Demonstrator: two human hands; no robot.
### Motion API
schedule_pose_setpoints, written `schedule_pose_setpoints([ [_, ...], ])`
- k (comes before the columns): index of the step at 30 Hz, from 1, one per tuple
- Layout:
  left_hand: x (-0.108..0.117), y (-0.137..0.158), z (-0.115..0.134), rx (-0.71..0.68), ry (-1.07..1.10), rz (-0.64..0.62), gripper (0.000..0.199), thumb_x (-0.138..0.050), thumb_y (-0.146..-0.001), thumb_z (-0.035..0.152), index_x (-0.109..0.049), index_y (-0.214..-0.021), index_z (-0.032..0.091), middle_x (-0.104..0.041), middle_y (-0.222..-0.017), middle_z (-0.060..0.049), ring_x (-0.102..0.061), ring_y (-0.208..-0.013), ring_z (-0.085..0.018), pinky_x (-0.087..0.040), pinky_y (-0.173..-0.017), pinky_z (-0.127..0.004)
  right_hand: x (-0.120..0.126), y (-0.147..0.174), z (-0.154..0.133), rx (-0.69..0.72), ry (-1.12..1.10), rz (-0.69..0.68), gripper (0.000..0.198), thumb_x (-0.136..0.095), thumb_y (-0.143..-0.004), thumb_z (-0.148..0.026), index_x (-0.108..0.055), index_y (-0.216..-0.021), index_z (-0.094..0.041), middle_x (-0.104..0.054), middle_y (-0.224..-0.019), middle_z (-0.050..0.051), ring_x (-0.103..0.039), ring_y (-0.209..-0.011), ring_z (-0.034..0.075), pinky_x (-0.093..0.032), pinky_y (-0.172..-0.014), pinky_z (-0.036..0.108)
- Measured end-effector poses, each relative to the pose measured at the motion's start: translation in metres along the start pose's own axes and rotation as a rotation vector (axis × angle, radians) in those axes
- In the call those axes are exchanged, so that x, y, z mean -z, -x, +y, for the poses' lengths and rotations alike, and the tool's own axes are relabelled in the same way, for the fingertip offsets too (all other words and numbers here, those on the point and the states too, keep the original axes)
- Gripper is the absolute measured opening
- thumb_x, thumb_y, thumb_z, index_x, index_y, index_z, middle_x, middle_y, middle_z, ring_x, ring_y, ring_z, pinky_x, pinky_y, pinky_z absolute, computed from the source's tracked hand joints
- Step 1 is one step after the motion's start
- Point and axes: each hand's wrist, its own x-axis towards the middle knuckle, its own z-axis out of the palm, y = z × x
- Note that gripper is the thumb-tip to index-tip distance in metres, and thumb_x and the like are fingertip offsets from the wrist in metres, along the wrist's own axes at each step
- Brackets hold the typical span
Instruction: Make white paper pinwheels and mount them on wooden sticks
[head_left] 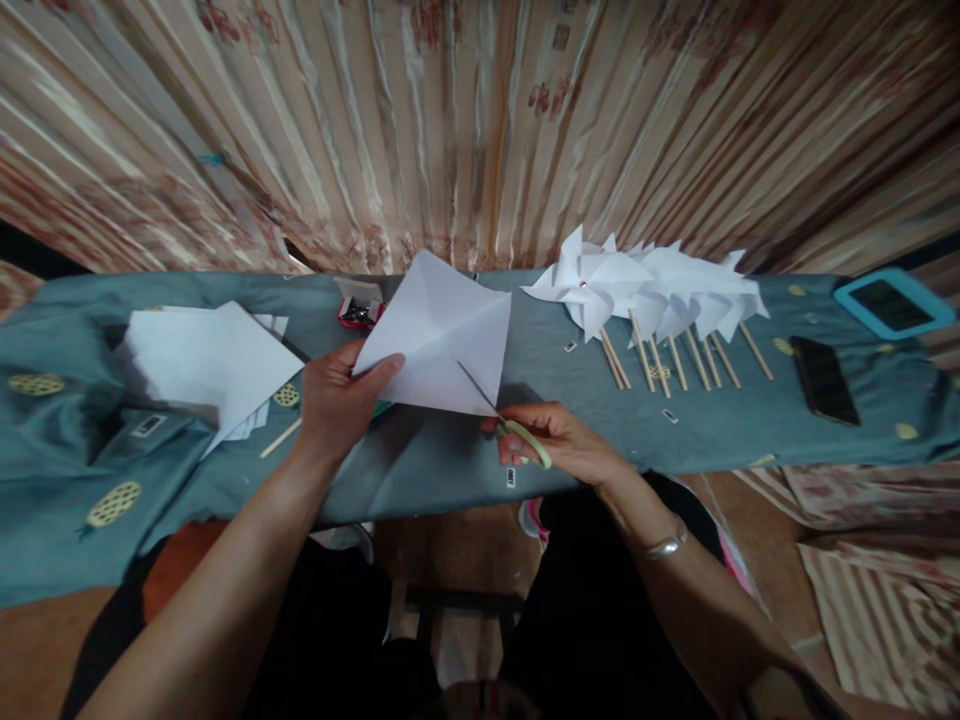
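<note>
A square sheet of white paper [442,330], creased along its diagonals, is raised over the table in my left hand [341,400]. The left thumb lies on top of the sheet, and the fingers are hidden beneath. My right hand [559,435] grips a pair of scissors [529,445] with pale green handles. One scissor blade lies over the paper, running in from its lower right corner toward the middle; the other blade is hidden under the sheet. Below the paper a bit of something green shows, mostly covered.
Several loose white sheets [180,355] lie at the left, near a wooden stick [281,438]. Behind the paper stands a small red box [358,308] of dark pins. Several paper pinwheels [660,285] on sticks, a black phone [823,380] and a blue-framed device [894,303] lie at the right.
</note>
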Motion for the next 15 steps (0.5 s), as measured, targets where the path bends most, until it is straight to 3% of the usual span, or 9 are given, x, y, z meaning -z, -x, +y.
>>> schedule_pose_setpoints([
  [15,0.0004,-0.0008,-0.0024,0.007,0.029,-0.018,0.018,-0.077,-0.064,0.036,-0.074,-0.071,0.02,-0.061,-0.059,0.003,-0.051,-0.055,-0.014,-0.042,-0.051,-0.025,0.0001,-0.0013,0.003,-0.012,0.019,0.02,0.055,-0.085,-0.065,-0.053,-0.073,-0.099,-0.012,-0.064,-0.066,-0.003,-0.06,-0.06,0.007,-0.052,-0.06,0.021],
])
